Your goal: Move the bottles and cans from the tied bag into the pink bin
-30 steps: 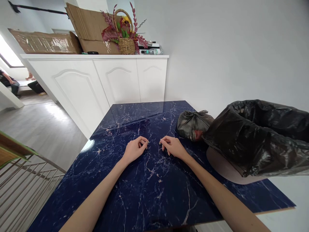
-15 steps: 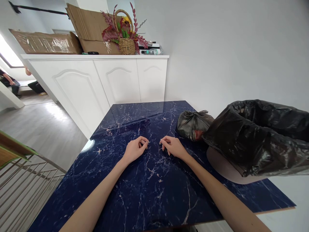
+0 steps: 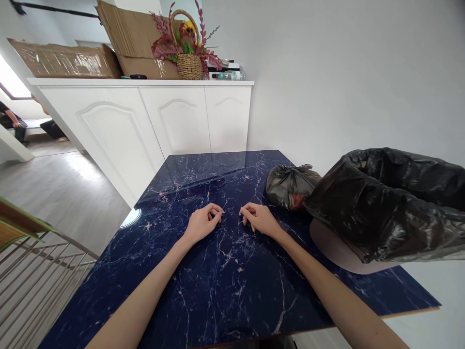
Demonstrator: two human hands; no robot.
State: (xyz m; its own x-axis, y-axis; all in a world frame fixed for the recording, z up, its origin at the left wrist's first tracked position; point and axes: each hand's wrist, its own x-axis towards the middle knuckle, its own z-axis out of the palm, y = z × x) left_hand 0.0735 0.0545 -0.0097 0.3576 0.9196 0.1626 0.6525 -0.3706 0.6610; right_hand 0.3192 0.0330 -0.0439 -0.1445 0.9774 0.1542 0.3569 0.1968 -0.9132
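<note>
My left hand [image 3: 204, 223] rests on the dark blue marbled tabletop [image 3: 218, 300]. Its fingers curl in until thumb and fingertips come together, and the gap inside the curl shows only dark table. Facing it a short way to the right, my right hand [image 3: 260, 219] lies with loosely bent fingers, the tips a little apart and nothing held. A space of bare tabletop separates the two hands. Beyond my right hand sits a knotted black plastic bag [image 3: 288, 186], with something reddish showing through; hand and bag do not touch.
A large bin lined with a black bag [image 3: 385, 208] stands at the right over a brownish round-edged mat [image 3: 337, 247]. White cabinets [image 3: 181, 118] at the back carry cardboard boxes [image 3: 69, 60], a flower basket [image 3: 189, 67] and a bottle [image 3: 230, 75]. A metal rack [image 3: 47, 271] is lower left. People sit far left.
The view has shifted very slightly, so the scene sits a little higher and further left. Both hands keep their place and pose on the table.
</note>
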